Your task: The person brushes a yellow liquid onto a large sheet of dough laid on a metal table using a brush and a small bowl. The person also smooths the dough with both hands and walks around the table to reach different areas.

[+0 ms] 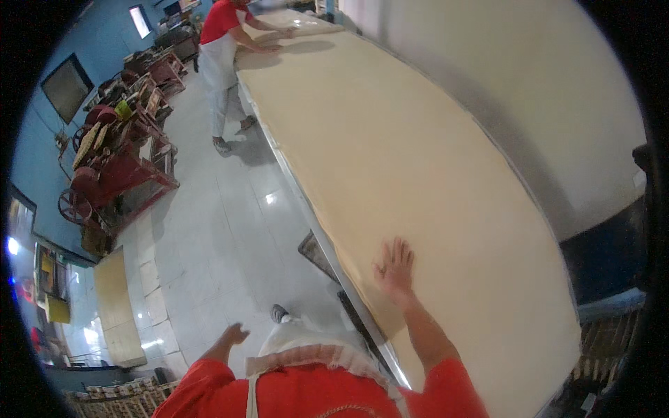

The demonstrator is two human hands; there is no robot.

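Head view: long cream dough-like sheet [408,139], red-shirted co-worker [220,49] beside
Right hand [396,270]: spread on sheet
Left hand [235,335]: grip unclear

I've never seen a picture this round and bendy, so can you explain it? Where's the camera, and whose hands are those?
There's no robot here. The wide, bendy picture comes from a camera on a person's head, looking down. Their right hand is spread flat at a big, smooth, pale sheet covering a long table. Their left hand hangs out over the floor. I see nothing held in either. At the far end, a co-worker in red reaches over the same sheet.
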